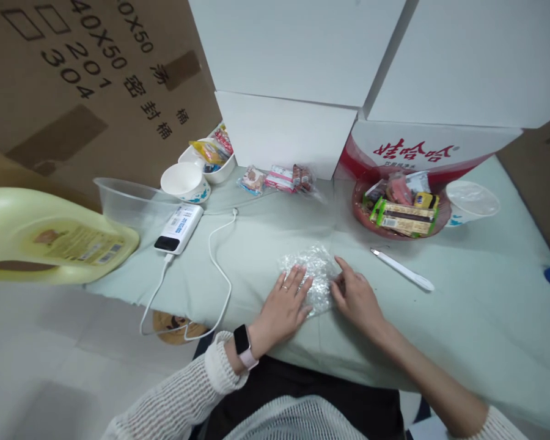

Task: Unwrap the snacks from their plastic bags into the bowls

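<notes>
A piece of shiny clear bubble wrap [318, 263] lies on the cloth-covered table in front of me. My left hand [285, 304] rests flat on its left part with the fingers stretched out; a ring and a smartwatch show on that side. At the right edge of the wrap is my right hand [358, 300], touching it, its index finger and thumb apart and the other fingers curled partly out of sight. To the right of that hand lies a slim white craft knife [402, 269].
Behind stand a red bowl of wrapped snacks [403, 229], a paper cup [472, 205] and loose snack packets [282, 178]. On the left are a white power bank [179, 229] with its cable [229, 281], a yellow jug [59, 238], a clear container [123, 205] and a paper bowl [186, 182].
</notes>
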Available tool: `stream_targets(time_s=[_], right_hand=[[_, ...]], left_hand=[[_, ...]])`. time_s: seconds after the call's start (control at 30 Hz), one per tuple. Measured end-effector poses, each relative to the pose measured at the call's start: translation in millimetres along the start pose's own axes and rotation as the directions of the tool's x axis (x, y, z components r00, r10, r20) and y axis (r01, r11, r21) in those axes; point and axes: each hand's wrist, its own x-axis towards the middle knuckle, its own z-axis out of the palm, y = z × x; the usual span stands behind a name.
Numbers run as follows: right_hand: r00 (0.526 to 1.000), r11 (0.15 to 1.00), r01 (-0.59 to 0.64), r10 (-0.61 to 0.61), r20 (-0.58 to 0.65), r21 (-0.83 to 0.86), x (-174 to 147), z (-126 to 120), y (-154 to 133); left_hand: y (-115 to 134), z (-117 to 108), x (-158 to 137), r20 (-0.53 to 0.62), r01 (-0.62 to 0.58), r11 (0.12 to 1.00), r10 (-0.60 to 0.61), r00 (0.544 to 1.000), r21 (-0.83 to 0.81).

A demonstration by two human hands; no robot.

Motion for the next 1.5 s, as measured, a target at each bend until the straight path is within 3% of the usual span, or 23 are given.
stream_targets(time_s=[0.1, 0.17, 0.23, 0.33, 0.47, 0.57, 0.7, 0.77, 0.83, 0.9, 1.0, 1.07, 1.23, 1.37, 1.5], right_hand=[[0.979, 0.977, 0.204, -0.204, 0.014, -0.059, -11.0, -13.0, 10.5], [0.933, 0.933, 0.353, -0.346, 0.094, -0.071, -18.5, -18.5, 18.5], [0.902, 0.902, 0.422, -0.408, 0.141, -0.091, -24.0, -19.8, 24.1], [0.902, 0.897, 0.431, -0.424, 0.085, -0.099, -28.1, -19.9, 24.1], [0.905, 0.904, 0.424, -0.425, 0.009, 0.063, -34.2, -32.7, 13.5], [0.898, 0.888, 0.416, -0.435, 0.068, 0.195, -41.9, -44.4, 10.8], [0.875, 0.89, 0.412, -0.446, 0.189, 0.193, -48.3, -42.3, 20.2], [0.901, 0.901, 0.377, -0.411, 0.139, 0.217, -47.3, -34.5, 25.3], [0.955, 0.921, 0.262, -0.291, 0.061, 0.288, -43.5, -25.1, 27.5], [0.995, 0.934, 0.079, -0.095, 0.028, 0.348, -37.9, -15.9, 26.5], [0.988, 0.918, -0.149, 0.153, 0.018, 0.367, -28.9, -4.6, 22.7], [0.981, 0.928, -0.174, 0.192, -0.023, 0.329, -23.6, 0.2, 21.4], [0.99, 0.997, -0.009, 0.019, -0.14, 0.072, -13.2, 7.5, 25.1], [0.985, 0.992, 0.084, -0.097, -0.143, -0.098, -6.0, 13.0, 25.1], [0.983, 0.974, 0.124, -0.147, -0.11, -0.192, -2.7, 0.5, 23.5]], left_hand=[[-8.2, 1.9, 3.7, 0.104, 0.011, 1.0, -0.011, 0.995, 0.007], [-12.1, -1.1, 5.5, 0.112, -0.015, 1.0, 0.017, 0.994, -0.017], [-12.5, -6.9, 6.5, 0.087, -0.043, 0.998, 0.047, 0.995, -0.047], [-7.1, -13.6, 4.6, 0.056, -0.153, 0.983, 0.16, 0.986, -0.105], [-1.4, -8.5, -5.5, 0.013, -0.244, 0.956, 0.25, 0.968, -0.165], [-3.8, -1.5, -12.2, -0.079, -0.247, 0.937, 0.235, 0.969, -0.247], [-6.7, -3.7, -12.4, -0.125, -0.242, 0.882, 0.208, 0.97, -0.404], [-6.0, -8.0, -10.1, -0.131, -0.246, 0.854, 0.209, 0.969, -0.458], [-4.5, -11.0, -6.7, -0.154, -0.203, 0.846, 0.144, 0.977, -0.493], [-3.4, -10.9, -2.1, -0.164, -0.083, 0.853, -0.003, 0.986, -0.514], [-4.0, -5.5, 6.0, -0.144, 0.159, 0.843, -0.268, 0.953, -0.515], [-5.4, -1.1, 10.7, -0.131, 0.263, 0.83, -0.369, 0.92, -0.493], [-4.8, 3.5, 16.4, -0.108, 0.349, 0.902, -0.385, 0.916, -0.254], [-2.9, 3.7, 19.3, -0.073, 0.324, 0.945, -0.321, 0.944, 0.033], [-7.1, -6.6, 20.6, -0.136, 0.275, 0.951, -0.257, 0.957, 0.142]])
